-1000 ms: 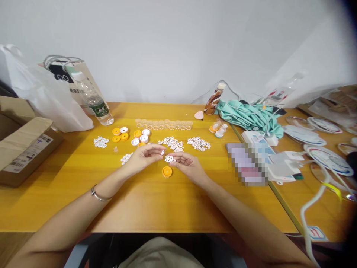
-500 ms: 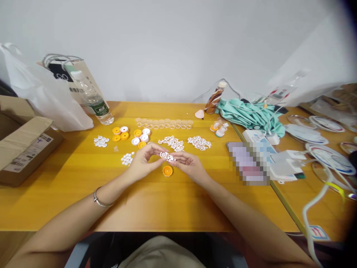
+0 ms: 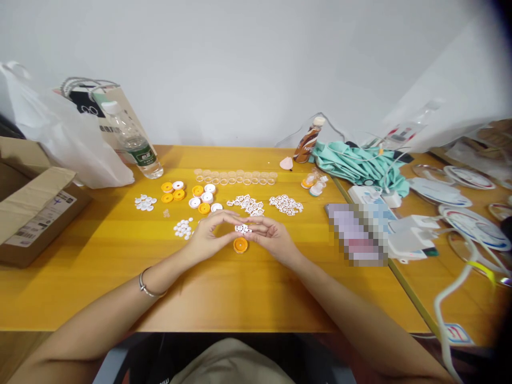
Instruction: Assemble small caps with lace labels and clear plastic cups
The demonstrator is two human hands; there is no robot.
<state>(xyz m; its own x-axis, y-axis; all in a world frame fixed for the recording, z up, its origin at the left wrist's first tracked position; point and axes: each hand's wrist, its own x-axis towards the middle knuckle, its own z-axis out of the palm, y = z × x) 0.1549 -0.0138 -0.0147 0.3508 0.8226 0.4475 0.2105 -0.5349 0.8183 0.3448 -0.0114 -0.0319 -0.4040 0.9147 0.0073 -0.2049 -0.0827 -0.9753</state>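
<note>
Both hands met at the middle of the table (image 3: 248, 298), fingertips pinched together on a small white lattice piece (image 3: 242, 229). The left hand (image 3: 211, 234) and the right hand (image 3: 271, 236) were each closed lightly on it from opposite sides, so neither was clearly the nearer. The piece was held just above and slightly behind an orange cap (image 3: 240, 245), which lay flat on the wood directly beneath the fingers, open side up as far as could be told. The piece looked roughly round, with no clear long axis. More lattice pieces (image 3: 285, 204) lay in loose heaps behind the hands, with orange and white caps (image 3: 199, 195) to the left rear and a row of clear rings (image 3: 235, 177) farther back. Bare wood spread between the hands and the near table edge; clutter crowded the right side.
</note>
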